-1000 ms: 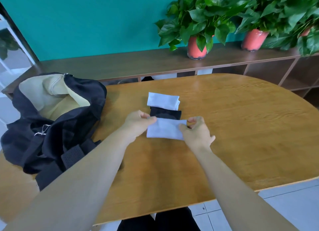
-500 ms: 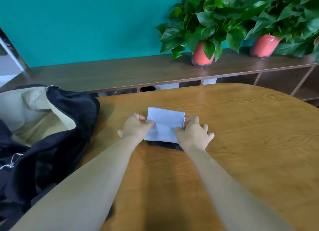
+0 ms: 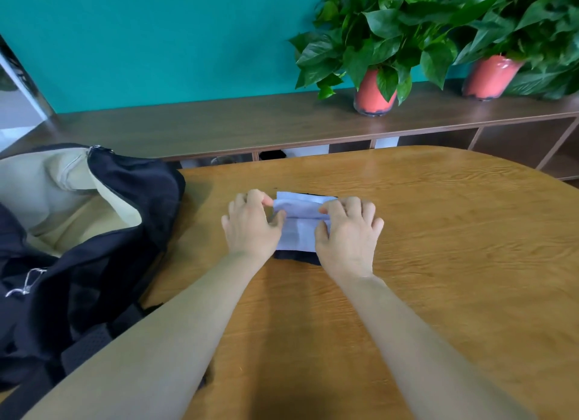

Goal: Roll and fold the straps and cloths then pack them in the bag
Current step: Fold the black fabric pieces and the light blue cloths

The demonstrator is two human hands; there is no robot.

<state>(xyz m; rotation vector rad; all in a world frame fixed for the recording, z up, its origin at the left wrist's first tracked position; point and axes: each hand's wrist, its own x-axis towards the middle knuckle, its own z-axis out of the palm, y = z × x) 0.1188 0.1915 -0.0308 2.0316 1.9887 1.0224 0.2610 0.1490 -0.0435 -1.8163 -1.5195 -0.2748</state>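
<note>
Wooden tabletop (image 3: 423,263) under a teal wall (image 3: 156,43) is serving as your workspace. At its middle, your left hand (image 3: 250,228) and right hand (image 3: 347,234) are both pinching the white cloth (image 3: 297,231). Each thumb and forefinger is closing on one end of a fold that is rising slightly along the cloth's far half, while your other fingers are curling loosely above the table. Between your hands, the near half of the white cloth is lying flat. Directly beneath it a dark cloth (image 3: 296,257) is lying, its edge peeking out on the near side and a sliver showing on the far side. Left of your grip, the black bag (image 3: 131,206) is slumping open at the table's end, its beige lining (image 3: 62,200) facing up. Beyond your grip, a brown shelf (image 3: 250,125) is running along the wall. It is carrying a potted plant (image 3: 374,93) and, farther right, a second potted plant (image 3: 488,78).
</note>
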